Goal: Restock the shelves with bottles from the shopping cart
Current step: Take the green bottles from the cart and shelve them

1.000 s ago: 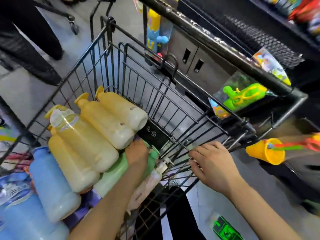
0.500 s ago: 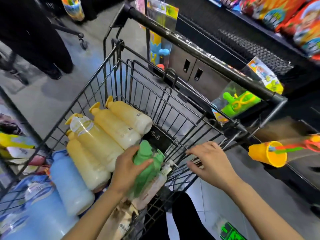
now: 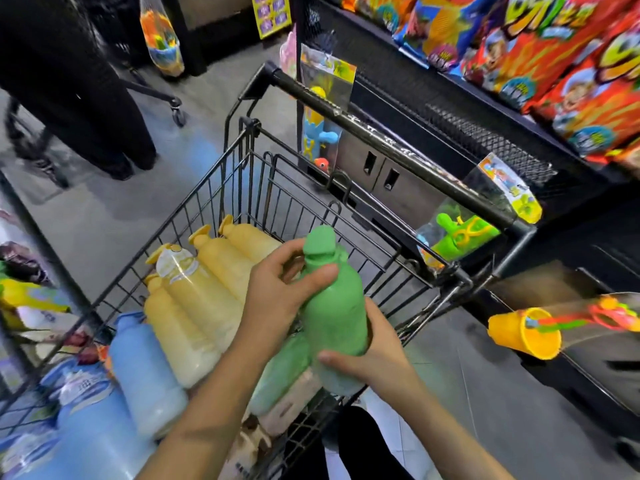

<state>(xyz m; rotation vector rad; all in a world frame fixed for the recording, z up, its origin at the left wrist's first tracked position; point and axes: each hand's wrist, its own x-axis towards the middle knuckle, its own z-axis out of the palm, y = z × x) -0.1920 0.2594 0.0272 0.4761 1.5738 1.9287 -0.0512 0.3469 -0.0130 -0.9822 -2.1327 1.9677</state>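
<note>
A green bottle (image 3: 334,306) is held upright above the black wire shopping cart (image 3: 377,133). My left hand (image 3: 277,292) grips its neck and shoulder. My right hand (image 3: 374,355) cups its lower body from the right. In the cart lie several yellow bottles (image 3: 204,299), a light blue bottle (image 3: 145,372), another green bottle (image 3: 280,372) and a pale pink bottle (image 3: 291,403). The black shelf (image 3: 450,109) stands to the right of the cart.
Colourful toy boxes (image 3: 571,64) fill the upper right shelf. Packaged toys (image 3: 457,233) hang from the shelf by the cart handle. A yellow toy bucket (image 3: 523,332) sticks out at the right. A person in black (image 3: 86,98) stands at the far left.
My left hand has lifted the green bottle up out of the cart. My right hand has left the cart's rim and taken hold of the bottle's lower part.
</note>
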